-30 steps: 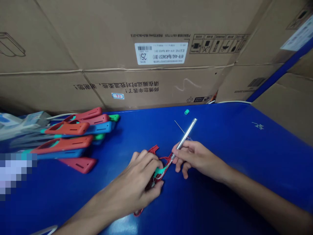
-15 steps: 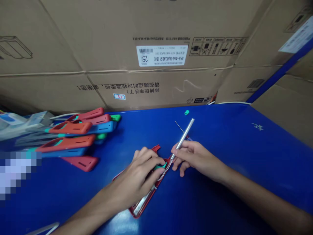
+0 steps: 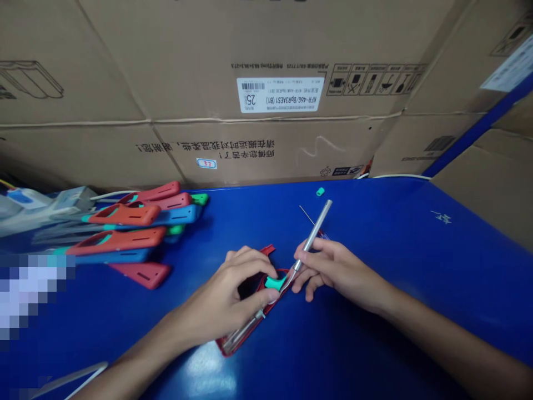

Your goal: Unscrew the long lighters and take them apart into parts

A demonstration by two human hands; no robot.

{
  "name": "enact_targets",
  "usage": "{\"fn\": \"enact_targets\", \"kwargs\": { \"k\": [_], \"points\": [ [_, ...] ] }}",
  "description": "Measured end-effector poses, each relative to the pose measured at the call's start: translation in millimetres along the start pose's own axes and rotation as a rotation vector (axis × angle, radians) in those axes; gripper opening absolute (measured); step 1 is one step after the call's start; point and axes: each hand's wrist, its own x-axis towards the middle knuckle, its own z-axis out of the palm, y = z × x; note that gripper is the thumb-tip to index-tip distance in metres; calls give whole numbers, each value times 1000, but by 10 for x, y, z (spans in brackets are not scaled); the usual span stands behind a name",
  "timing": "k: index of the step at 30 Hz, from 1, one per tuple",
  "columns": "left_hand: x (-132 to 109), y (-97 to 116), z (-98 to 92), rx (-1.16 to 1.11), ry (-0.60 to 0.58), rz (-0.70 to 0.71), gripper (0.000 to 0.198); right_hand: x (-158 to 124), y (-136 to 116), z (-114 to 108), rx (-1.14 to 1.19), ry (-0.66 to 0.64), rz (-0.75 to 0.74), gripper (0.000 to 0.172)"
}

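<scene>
A red lighter casing (image 3: 266,319) lies open on the blue table, with a green trigger (image 3: 273,283), a white wire and a clear inner part inside. My left hand (image 3: 237,283) is wrapped over the casing, its thumb and index finger at either side of the trigger. Between the thumb and fingers of my right hand (image 3: 333,269) is a silver metal tube (image 3: 317,226), tilted up and away. The tube's lower end sits at the casing's narrow end, where the wire meets it. Part of the casing is hidden under my left hand.
Several red, orange, blue and green lighters (image 3: 141,239) are piled at the left. A small green cap (image 3: 320,191) and a thin metal rod (image 3: 307,214) lie beyond my right hand. White scraps (image 3: 442,217) are at the right. Cardboard boxes (image 3: 208,144) wall the back.
My left thumb and index finger have spread apart, showing more of the green trigger. The casing's near end has shifted slightly up and left. The tube stays in my right hand.
</scene>
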Motion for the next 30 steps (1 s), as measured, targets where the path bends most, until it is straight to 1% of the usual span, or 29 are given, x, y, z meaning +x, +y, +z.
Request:
{"fn": "enact_targets", "kwargs": {
  "k": [3,5,7,9,11,14,17,20,22,24,26,28,30],
  "points": [
    [2,-29,47,-46,78,-58,8,-9,2,17,0,-31,-8,40],
    [2,-50,53,-31,125,-41,8,-16,4,28,-5,-40,-21,40],
    [1,-70,24,45,168,11,13,-21,9,34,-2,-40,-32,42],
    [-7,-74,-37,193,196,46,23,-23,17,35,5,-33,-34,43],
    [-26,-44,-103,334,187,55,27,-19,24,29,12,-17,-33,43],
    [-78,64,-144,366,97,35,14,-4,20,14,25,-2,-44,42],
    [-133,159,-88,359,-9,-25,18,12,-2,6,38,-1,-58,40],
    [-158,161,-13,373,-56,-65,14,18,-13,14,44,19,-77,36],
    [-162,131,10,357,-55,-59,13,16,-3,30,39,65,-118,35],
    [-166,107,12,356,-24,-42,19,12,18,53,38,115,-175,35],
    [-177,102,6,378,7,-31,21,8,41,77,49,138,-211,34],
    [-191,115,2,382,22,-39,17,5,59,97,64,135,-219,33],
    [-202,135,-2,340,34,-62,11,2,66,107,76,135,-230,32]
  ]
}}
